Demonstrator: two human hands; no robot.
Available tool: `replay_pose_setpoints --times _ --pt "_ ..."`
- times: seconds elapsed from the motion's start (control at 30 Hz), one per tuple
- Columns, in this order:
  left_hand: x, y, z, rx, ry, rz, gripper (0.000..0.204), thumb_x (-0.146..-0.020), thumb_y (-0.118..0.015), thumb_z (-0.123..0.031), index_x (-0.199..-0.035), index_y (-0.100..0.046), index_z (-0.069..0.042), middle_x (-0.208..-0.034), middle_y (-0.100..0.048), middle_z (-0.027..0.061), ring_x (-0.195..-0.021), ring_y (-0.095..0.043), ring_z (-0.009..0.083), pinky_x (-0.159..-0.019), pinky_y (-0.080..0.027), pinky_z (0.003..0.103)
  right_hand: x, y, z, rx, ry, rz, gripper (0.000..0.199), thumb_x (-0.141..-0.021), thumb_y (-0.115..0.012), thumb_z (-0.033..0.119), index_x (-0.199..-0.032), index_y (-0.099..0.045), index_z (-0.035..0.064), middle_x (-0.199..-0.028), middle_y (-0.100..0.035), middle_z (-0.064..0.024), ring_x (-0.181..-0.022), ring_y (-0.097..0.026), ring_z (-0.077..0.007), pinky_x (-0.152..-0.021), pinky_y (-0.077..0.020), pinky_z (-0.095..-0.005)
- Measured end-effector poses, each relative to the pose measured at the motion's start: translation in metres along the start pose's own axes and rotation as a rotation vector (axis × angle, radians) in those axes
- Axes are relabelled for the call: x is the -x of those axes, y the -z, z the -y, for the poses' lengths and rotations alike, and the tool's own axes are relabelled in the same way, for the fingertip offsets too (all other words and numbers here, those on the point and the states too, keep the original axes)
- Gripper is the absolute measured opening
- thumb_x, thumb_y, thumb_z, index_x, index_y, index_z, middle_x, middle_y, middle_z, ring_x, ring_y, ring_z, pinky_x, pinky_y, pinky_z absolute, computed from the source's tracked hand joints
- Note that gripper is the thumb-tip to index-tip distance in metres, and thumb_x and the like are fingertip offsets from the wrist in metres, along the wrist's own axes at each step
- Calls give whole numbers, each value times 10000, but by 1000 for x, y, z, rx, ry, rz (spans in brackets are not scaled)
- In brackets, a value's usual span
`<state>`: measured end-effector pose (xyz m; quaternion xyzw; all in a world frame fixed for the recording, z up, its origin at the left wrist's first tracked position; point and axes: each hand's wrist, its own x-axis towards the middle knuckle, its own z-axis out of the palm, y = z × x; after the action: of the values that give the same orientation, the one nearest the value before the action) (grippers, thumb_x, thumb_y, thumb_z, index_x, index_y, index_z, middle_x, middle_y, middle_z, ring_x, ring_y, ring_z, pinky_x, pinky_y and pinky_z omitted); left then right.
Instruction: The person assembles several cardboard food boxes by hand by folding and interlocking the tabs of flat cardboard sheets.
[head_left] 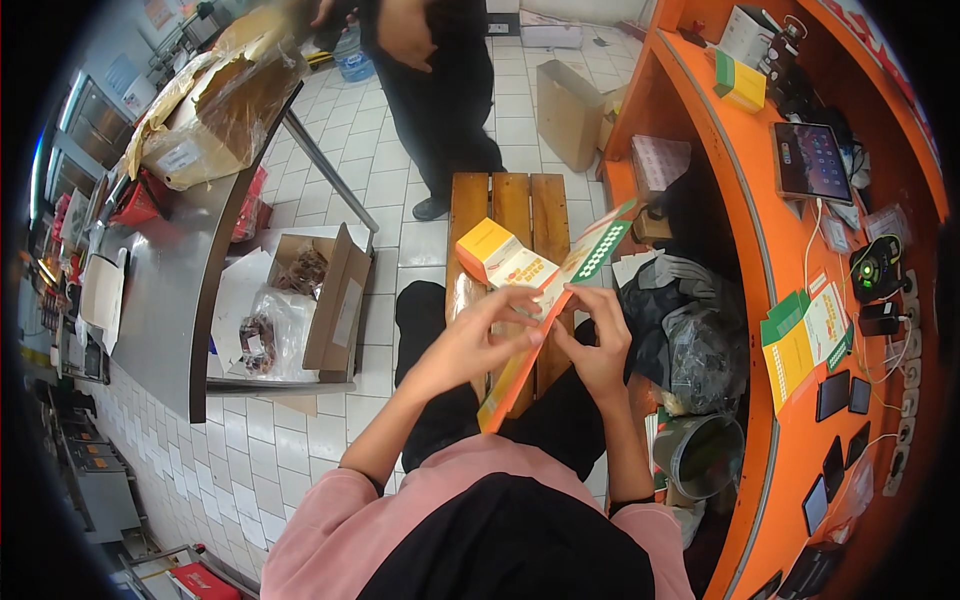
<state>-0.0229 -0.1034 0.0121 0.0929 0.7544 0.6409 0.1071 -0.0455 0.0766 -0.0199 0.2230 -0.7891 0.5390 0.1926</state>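
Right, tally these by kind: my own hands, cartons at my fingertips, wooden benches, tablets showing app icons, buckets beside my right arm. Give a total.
Hands: 2, left hand and right hand
Carton: 1
Wooden bench: 1
Tablet: 1
Bucket: 1
Total: 6

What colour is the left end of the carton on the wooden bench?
Yellow; the carton shows best in the head view.

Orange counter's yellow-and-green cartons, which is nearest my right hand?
The yellow, green and white carton beside the dark phones is nearest your right hand; the other carton sits farther off, beyond the tablet.
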Motion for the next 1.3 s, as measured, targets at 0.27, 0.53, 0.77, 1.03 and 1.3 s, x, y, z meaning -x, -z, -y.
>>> replay_pose_setpoints --times 0.27,0.53,0.77,1.03,1.3 --pt "2 -22 10 -62 -5 -221 302 -803 -652 -99 -1081 -561 -23 -1055 -594 78 -938 -612 179 -802 -540 314 14 -20 -13 -19 25 -9 403 -742 -631 -65 -1128 -539 3 -986 -561 -117 -893 -585 -205 -758 -490 -301" --pt "4 -42 50 -699 -306 -352 255 -753 -598 -36 -1007 -577 -36 -921 -602 76 -812 -605 255 -667 -508 334 40 -31 -39 -937 -729 -37 299 -942 -482 194 -1176 -422 18 -1026 -554 -107 -965 -565 -169 -776 -501 -329" --pt "16 -56 65 -740 -418 -218 283 -734 -602 15 -1011 -574 -35 -884 -594 96 -787 -600 265 -665 -511 345 75 -23 -66 -1234 -1110 -68 272 -930 -497 174 -1152 -481 18 -1080 -547 -78 -1026 -532 -172 -836 -485 -364" --pt "25 -55 70 -433 -109 -313 182 -813 -618 -92 -958 -563 3 -916 -580 149 -826 -597 301 -710 -486 359 84 -25 -48 -1247 -1061 -250 311 -903 -542 127 -1195 -475 43 -1174 -518 -84 -1113 -492 -202 -954 -421 -429" --pt "10 -53 32 -187 -206 -455 134 -788 -635 -39 -909 -610 13 -922 -592 114 -839 -605 270 -736 -489 340 91 -26 -62 -1034 -619 -253 366 -869 -539 -11 -1211 -442 78 -1175 -469 -28 -1146 -449 -161 -996 -393 -381"
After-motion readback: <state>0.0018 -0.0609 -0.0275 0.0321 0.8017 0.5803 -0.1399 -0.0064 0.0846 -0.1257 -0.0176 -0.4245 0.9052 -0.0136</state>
